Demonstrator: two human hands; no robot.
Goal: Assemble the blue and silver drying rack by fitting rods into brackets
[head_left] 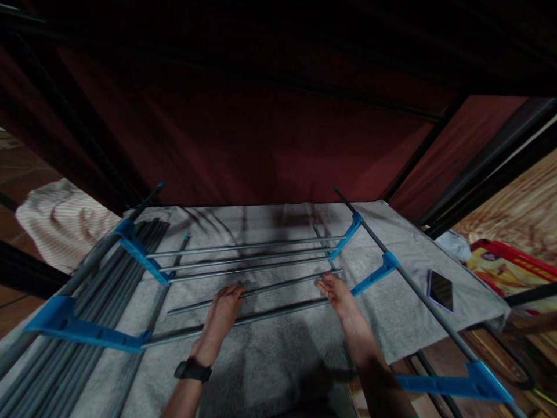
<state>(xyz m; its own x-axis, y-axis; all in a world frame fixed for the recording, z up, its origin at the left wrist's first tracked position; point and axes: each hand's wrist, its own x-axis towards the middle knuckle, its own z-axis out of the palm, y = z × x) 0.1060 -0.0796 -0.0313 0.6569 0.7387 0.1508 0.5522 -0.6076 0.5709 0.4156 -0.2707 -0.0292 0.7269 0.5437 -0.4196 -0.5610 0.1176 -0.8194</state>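
My left hand [226, 303], with a dark band on its wrist, is closed on a loose grey metal tube [278, 285] left of its middle. My right hand [334, 290] pinches the same tube near its right end. Both tube ends are apart from the brackets. Around it lies a partly joined rack of grey tubes with blue plastic brackets on the left [139, 253] and right [346, 237]. Three crossbars [243, 259] span the far pair of brackets. A single crossbar [278, 312] runs from the near left bracket [87, 331] towards the right side, passing below my hands.
A bundle of grey tubes [117, 290] lies along the left. Grey cloth [409, 232] covers the surface, with a phone [440, 290] on its right side. Past the right edge is a red and yellow box [509, 264]. Dark red panels [278, 145] stand behind.
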